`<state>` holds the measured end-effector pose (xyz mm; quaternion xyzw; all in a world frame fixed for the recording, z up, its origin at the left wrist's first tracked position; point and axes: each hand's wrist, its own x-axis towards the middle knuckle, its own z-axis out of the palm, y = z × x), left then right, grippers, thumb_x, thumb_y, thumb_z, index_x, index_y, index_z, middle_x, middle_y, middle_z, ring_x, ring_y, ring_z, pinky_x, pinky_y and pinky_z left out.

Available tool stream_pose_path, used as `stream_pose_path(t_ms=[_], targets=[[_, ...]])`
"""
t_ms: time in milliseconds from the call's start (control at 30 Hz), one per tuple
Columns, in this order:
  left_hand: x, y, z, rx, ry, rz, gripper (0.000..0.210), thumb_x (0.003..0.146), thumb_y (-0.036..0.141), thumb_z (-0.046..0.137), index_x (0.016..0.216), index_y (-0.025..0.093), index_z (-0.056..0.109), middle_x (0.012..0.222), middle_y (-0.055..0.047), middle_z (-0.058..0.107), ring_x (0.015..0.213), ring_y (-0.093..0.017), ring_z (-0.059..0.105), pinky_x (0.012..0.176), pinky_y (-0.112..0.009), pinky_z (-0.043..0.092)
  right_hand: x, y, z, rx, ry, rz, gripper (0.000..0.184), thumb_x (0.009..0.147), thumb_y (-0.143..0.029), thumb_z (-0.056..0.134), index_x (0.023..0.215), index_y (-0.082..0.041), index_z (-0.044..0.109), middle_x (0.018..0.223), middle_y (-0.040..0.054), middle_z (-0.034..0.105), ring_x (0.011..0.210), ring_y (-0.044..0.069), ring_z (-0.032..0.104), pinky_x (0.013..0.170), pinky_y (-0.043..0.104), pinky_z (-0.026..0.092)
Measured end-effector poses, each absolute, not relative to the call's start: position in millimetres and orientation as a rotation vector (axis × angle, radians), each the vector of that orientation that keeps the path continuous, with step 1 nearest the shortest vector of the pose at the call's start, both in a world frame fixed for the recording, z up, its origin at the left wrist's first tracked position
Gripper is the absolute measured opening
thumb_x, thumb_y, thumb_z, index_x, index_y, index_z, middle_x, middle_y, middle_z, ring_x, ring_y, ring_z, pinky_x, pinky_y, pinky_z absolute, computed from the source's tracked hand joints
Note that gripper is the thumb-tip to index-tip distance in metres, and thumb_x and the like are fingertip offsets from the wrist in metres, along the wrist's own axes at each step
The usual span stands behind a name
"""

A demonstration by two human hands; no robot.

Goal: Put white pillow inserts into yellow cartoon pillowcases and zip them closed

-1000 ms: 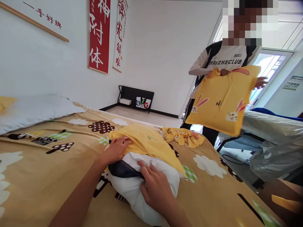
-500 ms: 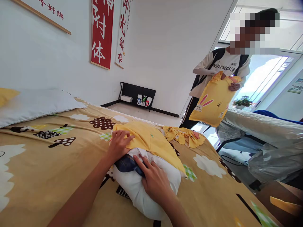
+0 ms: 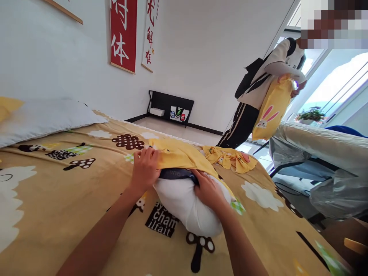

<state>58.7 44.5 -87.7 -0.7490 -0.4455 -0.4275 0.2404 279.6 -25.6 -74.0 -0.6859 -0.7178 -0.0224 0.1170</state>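
A white pillow (image 3: 186, 205) with a dark blue band (image 3: 179, 174) lies bunched on the patterned bed, its far part inside a yellow pillowcase (image 3: 181, 151). My left hand (image 3: 146, 166) is closed on the pillowcase's left edge near its opening. My right hand (image 3: 208, 188) grips the pillow by the right end of the band, with its fingertips tucked beneath the yellow fabric and hidden. The near end of the pillow bulges out toward me between my forearms.
A crumpled yellow cloth (image 3: 230, 158) lies beyond the pillow. Another white pillow (image 3: 51, 117) is at the bed's left. At right, a person (image 3: 276, 76) holds a yellow rabbit-print pillow (image 3: 270, 115) beside a plastic-covered mattress (image 3: 322, 140).
The pillowcase opening now covers more of the pillow, including part of the blue band. My right fingers have slipped under its edge. The person has turned toward the right.
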Motion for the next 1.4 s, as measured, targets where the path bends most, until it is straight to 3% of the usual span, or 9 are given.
stream_pose_path(t_ms=[233, 367, 500, 667, 767, 900, 1133, 1233, 1400], targets=[[71, 42, -99, -2.270, -1.676, -0.683, 0.041, 0.080, 0.016, 0.052, 0.120, 0.015, 0.053, 0.099, -0.012, 0.063, 0.092, -0.028, 0.059, 0.079, -0.040, 0.038, 323, -32, -101, -2.097, -1.788, -0.157, 0.068, 0.076, -0.009, 0.044, 0.143, -0.022, 0.042, 0.139, 0.0095, 0.053, 0.114, 0.027, 0.058, 0.087, 0.037, 0.048], [87, 27, -102, -2.046, -1.320, -1.011, 0.040, 0.078, 0.008, 0.049, 0.116, 0.015, 0.055, 0.097, -0.013, 0.062, 0.088, -0.028, 0.056, 0.075, -0.039, 0.037, 319, -41, -102, -2.120, -1.651, -0.262, 0.064, 0.075, -0.008, 0.043, 0.136, -0.023, 0.051, 0.127, 0.0081, 0.062, 0.102, 0.026, 0.064, 0.077, 0.036, 0.051], [100, 21, -113, -1.994, -0.838, -1.392, 0.025, 0.086, 0.006, 0.042, 0.101, 0.018, 0.057, 0.086, -0.009, 0.061, 0.081, -0.022, 0.053, 0.075, -0.036, 0.040, 288, -51, -106, -2.133, -1.672, -0.372, 0.052, 0.082, -0.010, 0.042, 0.130, -0.022, 0.057, 0.123, 0.0111, 0.064, 0.112, 0.028, 0.058, 0.073, 0.035, 0.053], [101, 28, -125, -2.124, -0.617, -1.555, 0.033, 0.088, 0.005, 0.040, 0.117, 0.016, 0.052, 0.102, -0.013, 0.060, 0.097, -0.023, 0.054, 0.087, -0.037, 0.044, 256, -52, -111, -2.167, -1.832, -0.320, 0.049, 0.083, -0.004, 0.037, 0.125, -0.011, 0.060, 0.132, 0.0219, 0.053, 0.114, 0.034, 0.054, 0.066, 0.039, 0.055], [95, 38, -126, -2.127, -0.723, -1.582, 0.029, 0.089, 0.009, 0.042, 0.115, 0.016, 0.053, 0.102, -0.013, 0.060, 0.096, -0.024, 0.054, 0.083, -0.037, 0.045, 257, -57, -103, -2.117, -1.736, -0.333, 0.051, 0.082, -0.009, 0.041, 0.132, -0.012, 0.053, 0.133, 0.0184, 0.054, 0.114, 0.034, 0.053, 0.071, 0.039, 0.055], [84, 53, -128, -2.103, -0.930, -1.511, 0.011, 0.088, 0.013, 0.045, 0.088, 0.017, 0.055, 0.078, -0.007, 0.058, 0.075, -0.022, 0.054, 0.068, -0.032, 0.043, 252, -91, -93, -2.024, -1.621, -0.461, 0.051, 0.087, -0.018, 0.041, 0.137, -0.017, 0.049, 0.141, 0.0134, 0.048, 0.113, 0.037, 0.055, 0.085, 0.050, 0.050], [79, 57, -128, -2.207, -1.156, -1.562, 0.007, 0.084, 0.016, 0.050, 0.081, 0.017, 0.056, 0.079, -0.007, 0.063, 0.078, -0.023, 0.058, 0.069, -0.033, 0.043, 211, -124, -116, -1.880, -1.878, -0.433, 0.072, 0.089, -0.028, 0.049, 0.153, -0.032, 0.016, 0.154, 0.0116, 0.029, 0.134, 0.050, 0.031, 0.095, 0.077, 0.028], [81, 51, -119, -2.332, -1.157, -1.750, 0.007, 0.081, 0.016, 0.050, 0.076, 0.018, 0.054, 0.074, -0.002, 0.060, 0.071, -0.018, 0.055, 0.064, -0.027, 0.042, 220, -93, -122, -1.832, -2.017, -0.460, 0.070, 0.090, -0.030, 0.050, 0.152, -0.033, 0.018, 0.157, 0.0110, 0.021, 0.121, 0.045, 0.048, 0.090, 0.068, 0.037], [87, 34, -107, -2.230, -1.075, -1.973, 0.017, 0.070, 0.005, 0.046, 0.064, 0.019, 0.040, 0.061, 0.004, 0.044, 0.057, -0.010, 0.041, 0.053, -0.021, 0.033, 246, -55, -116, -1.743, -2.235, -0.405, 0.051, 0.091, -0.033, 0.045, 0.142, -0.031, 0.041, 0.154, 0.0085, 0.032, 0.104, 0.029, 0.058, 0.083, 0.045, 0.045]])
